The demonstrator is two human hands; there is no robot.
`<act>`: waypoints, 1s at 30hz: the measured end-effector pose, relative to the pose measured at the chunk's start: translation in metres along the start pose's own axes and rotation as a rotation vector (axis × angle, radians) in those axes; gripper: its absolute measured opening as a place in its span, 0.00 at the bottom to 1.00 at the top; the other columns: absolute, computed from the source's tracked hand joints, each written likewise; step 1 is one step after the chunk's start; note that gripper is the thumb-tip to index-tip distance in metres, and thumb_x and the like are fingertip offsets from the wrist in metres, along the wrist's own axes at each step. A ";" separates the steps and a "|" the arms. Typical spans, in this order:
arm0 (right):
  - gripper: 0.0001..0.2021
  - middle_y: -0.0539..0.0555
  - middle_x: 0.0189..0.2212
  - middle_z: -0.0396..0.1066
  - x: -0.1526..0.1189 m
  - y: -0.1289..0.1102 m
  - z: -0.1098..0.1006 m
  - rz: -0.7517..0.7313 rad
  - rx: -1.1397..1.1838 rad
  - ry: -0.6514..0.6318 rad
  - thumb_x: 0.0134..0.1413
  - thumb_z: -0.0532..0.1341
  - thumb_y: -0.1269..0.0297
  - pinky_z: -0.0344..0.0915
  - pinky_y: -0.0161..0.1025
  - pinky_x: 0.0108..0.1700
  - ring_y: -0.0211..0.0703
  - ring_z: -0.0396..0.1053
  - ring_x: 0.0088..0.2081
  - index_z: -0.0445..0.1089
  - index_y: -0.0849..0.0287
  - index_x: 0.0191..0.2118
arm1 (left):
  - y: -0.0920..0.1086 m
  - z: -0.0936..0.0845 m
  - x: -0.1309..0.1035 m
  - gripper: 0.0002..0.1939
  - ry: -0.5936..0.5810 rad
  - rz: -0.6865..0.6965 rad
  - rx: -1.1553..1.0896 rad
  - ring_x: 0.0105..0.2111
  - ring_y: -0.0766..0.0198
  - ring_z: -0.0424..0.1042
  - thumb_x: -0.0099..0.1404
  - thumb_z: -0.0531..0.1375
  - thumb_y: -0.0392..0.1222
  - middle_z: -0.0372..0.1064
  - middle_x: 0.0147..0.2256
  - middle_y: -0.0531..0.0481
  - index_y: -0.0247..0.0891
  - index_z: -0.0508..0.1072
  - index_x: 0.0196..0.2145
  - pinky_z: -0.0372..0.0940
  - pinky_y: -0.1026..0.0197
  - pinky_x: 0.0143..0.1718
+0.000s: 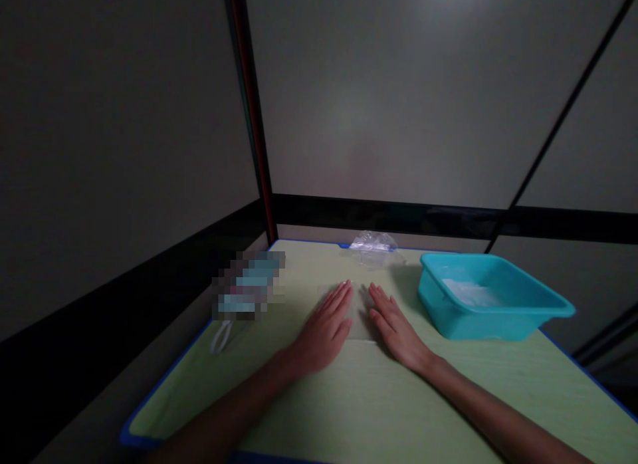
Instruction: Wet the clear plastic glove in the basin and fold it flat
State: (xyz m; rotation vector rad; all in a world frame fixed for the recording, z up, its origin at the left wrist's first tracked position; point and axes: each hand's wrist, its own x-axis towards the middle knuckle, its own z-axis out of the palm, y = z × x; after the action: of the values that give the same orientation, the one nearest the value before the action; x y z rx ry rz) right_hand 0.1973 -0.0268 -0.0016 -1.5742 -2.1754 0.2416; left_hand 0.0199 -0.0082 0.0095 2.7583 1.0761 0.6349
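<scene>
Two bare hands on flat, transparent film. The left hand (323, 331) and the right hand (401, 331) lay palm down over a clear plastic sheet (363, 321) near the middle of the bench (349, 411). Whether it was a single layer or a flat bag could not be told. Both hands were unclosed and gripped nothing: the fingers were extended, those of the left close together, and each thumb stood a little apart. A strip of the sheet showed between the hands, its nearer edge forming a faint line parallel to the near edge of the bench.

Film so thin was judged best handled with broad, even contact, one palm holding while the other smoothed outward, since fingertips alone might have raised creases. Light pressure would have limited dragging, and a check of the corners, partly hidden by the hands, would have exposed any fold.

Surroundings: crumpled clear plastic wrap (376, 248) lay at the far edge, well apart from the hands; a turquoise basin (488, 326), holding something white (471, 292), stood toward the right edge; a pixelated item (252, 284) with a white loop (220, 336) lay by the left edge.
</scene>
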 end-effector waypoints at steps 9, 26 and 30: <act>0.26 0.61 0.58 0.38 -0.013 0.004 0.002 -0.099 -0.282 -0.074 0.58 0.38 0.58 0.38 0.47 0.57 0.44 0.32 0.58 0.45 0.70 0.57 | 0.013 -0.012 -0.009 0.27 -0.290 0.285 0.003 0.57 0.62 0.39 0.62 0.45 0.45 0.39 0.58 0.48 0.35 0.44 0.57 0.40 0.58 0.56; 0.12 0.51 0.27 0.65 -0.021 -0.005 -0.073 -0.519 -0.341 -0.273 0.56 0.48 0.66 0.56 0.38 0.34 0.39 0.63 0.32 0.67 0.59 0.28 | -0.020 -0.032 -0.020 0.34 -0.248 0.245 -0.043 0.57 0.59 0.37 0.60 0.48 0.52 0.33 0.59 0.48 0.39 0.37 0.58 0.40 0.56 0.56; 0.13 0.50 0.24 0.64 -0.022 -0.003 -0.062 -0.546 -0.457 -0.220 0.55 0.49 0.70 0.53 0.38 0.31 0.38 0.62 0.28 0.66 0.60 0.24 | -0.021 -0.031 -0.021 0.35 -0.255 0.219 -0.038 0.57 0.59 0.38 0.60 0.47 0.55 0.34 0.58 0.47 0.38 0.39 0.58 0.41 0.57 0.56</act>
State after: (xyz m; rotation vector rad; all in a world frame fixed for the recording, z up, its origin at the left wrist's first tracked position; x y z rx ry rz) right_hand 0.2278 -0.0557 0.0491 -1.1199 -2.8834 -0.2858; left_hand -0.0200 -0.0086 0.0251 2.8474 0.7098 0.3084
